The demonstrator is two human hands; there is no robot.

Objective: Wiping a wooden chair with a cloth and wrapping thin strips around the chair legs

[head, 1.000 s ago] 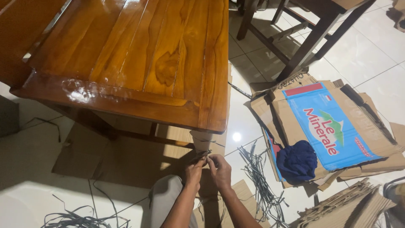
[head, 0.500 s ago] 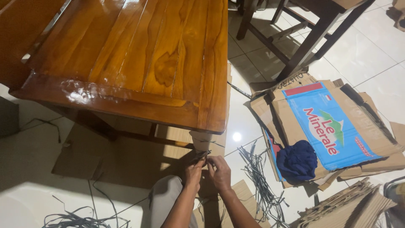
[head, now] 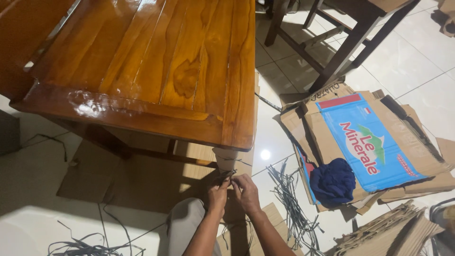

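Observation:
Both of my hands meet low in the head view, just under the corner of a glossy brown wooden table [head: 156, 61]. My left hand [head: 218, 198] and my right hand [head: 246, 192] pinch a thin grey strap [head: 225, 176] against the cardboard-wrapped table leg [head: 232, 163]. The strap's ends stick up between my fingers. My knee in grey trousers [head: 186, 223] lies left of my hands.
Flattened cardboard boxes [head: 365, 142] lie on the white tiled floor at right, with a dark blue cloth [head: 332, 182] on them. Several loose grey straps [head: 291, 208] lie beside my right hand, more straps [head: 90, 246] at bottom left. A second wooden frame [head: 341, 33] stands behind.
My hands have stayed at the table leg; the fingers shifted only slightly on the strap. The view barely moved.

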